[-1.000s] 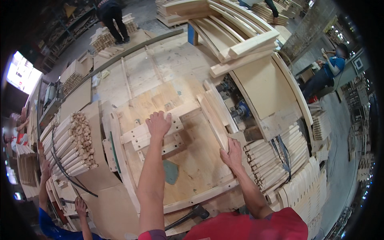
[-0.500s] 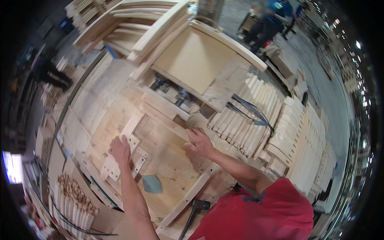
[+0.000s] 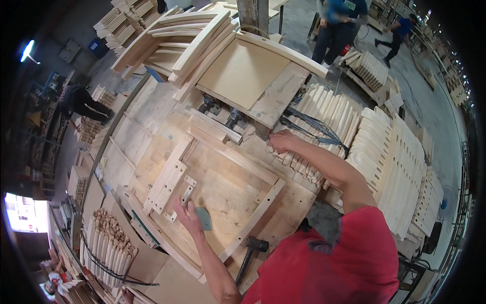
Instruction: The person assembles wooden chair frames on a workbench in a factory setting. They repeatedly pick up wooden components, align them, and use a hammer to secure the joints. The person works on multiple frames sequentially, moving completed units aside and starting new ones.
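My left hand (image 3: 188,217) hovers over the wooden bench jig with fingers apart, holding nothing. Beside it are a small drilled wooden strip (image 3: 189,188), a wider drilled board (image 3: 167,190) and a grey-green pad (image 3: 204,220), partly covered by the hand. Over at the right, my right hand (image 3: 283,141) curls its fingers round the near end of a wooden slat at the left edge of a stack of slats (image 3: 326,114); the fingertips are partly hidden. A pale wooden rail (image 3: 255,218) and a longer far rail (image 3: 248,164) meet at a corner between my hands.
A black-headed mallet (image 3: 257,244) lies near my body. Black straps (image 3: 319,133) cross the slat stack, with drilled boards (image 3: 377,157) beyond. Metal clamps (image 3: 234,119) sit beneath a raised panel (image 3: 243,73). Bundled spindles (image 3: 106,248) stand at lower left. Other people work farther off.
My right hand has left the jig's far rail and reached right to the slat stack. My left hand has come off the drilled board, moving right and nearer to me. The view has shifted.
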`<state>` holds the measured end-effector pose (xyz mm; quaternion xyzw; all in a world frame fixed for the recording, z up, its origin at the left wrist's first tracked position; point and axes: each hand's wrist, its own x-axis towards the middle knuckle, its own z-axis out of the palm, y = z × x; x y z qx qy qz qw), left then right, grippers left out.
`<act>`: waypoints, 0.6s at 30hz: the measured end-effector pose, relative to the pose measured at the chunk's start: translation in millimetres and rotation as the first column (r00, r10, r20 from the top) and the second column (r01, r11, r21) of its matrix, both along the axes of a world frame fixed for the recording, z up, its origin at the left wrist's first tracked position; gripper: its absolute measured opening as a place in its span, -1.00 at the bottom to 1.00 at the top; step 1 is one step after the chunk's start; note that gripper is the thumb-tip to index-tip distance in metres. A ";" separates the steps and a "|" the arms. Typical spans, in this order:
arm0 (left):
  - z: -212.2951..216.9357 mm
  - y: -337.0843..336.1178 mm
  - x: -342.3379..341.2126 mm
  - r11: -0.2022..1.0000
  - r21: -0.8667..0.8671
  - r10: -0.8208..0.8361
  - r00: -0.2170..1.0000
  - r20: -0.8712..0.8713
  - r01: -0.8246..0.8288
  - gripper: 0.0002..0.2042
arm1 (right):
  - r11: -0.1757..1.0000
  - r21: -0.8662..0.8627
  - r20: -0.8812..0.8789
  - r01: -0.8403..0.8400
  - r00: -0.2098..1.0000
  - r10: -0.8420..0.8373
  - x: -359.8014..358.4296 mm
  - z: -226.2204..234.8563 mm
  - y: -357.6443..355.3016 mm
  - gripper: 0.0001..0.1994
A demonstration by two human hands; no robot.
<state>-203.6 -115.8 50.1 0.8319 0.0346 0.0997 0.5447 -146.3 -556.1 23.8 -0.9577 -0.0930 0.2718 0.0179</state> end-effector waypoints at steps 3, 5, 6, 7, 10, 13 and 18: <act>5.1 -9.5 -41.1 0.997 -0.064 -0.041 0.999 -0.002 0.041 -0.57 | 0.999 0.043 -0.136 -0.001 0.991 0.007 15.2 2.6 -16.2 -0.66; 4.1 -20.6 -66.7 0.992 -0.085 -0.097 0.995 0.001 0.096 -0.61 | 0.965 0.108 -0.258 0.241 0.944 -0.207 12.5 4.5 -28.7 -0.65; 3.1 -21.0 -79.5 0.990 -0.100 -0.100 0.995 -0.010 0.098 -0.62 | 0.895 0.112 -0.349 0.432 0.860 -0.372 15.1 9.8 -27.7 -0.64; 1.4 -23.8 -92.8 0.986 -0.125 -0.117 0.993 -0.022 0.114 -0.64 | 0.892 0.169 -0.284 0.420 0.887 -0.364 6.5 17.9 -35.4 -0.68; -6.8 -36.2 -123.3 0.983 -0.143 -0.130 0.988 -0.081 0.118 -0.69 | 0.938 0.292 0.281 -0.189 0.954 0.104 -31.8 37.9 -21.1 -0.79; -9.9 -55.5 -134.7 0.971 -0.234 -0.082 0.983 -0.162 0.043 -0.73 | 0.823 0.502 0.380 -0.266 0.923 0.066 -45.7 81.9 78.3 -0.75; -15.8 -90.8 -109.9 0.856 -0.514 -0.117 0.990 -0.074 0.062 -0.79 | 0.681 0.444 0.416 -0.582 0.807 0.419 -89.3 121.9 217.3 -0.75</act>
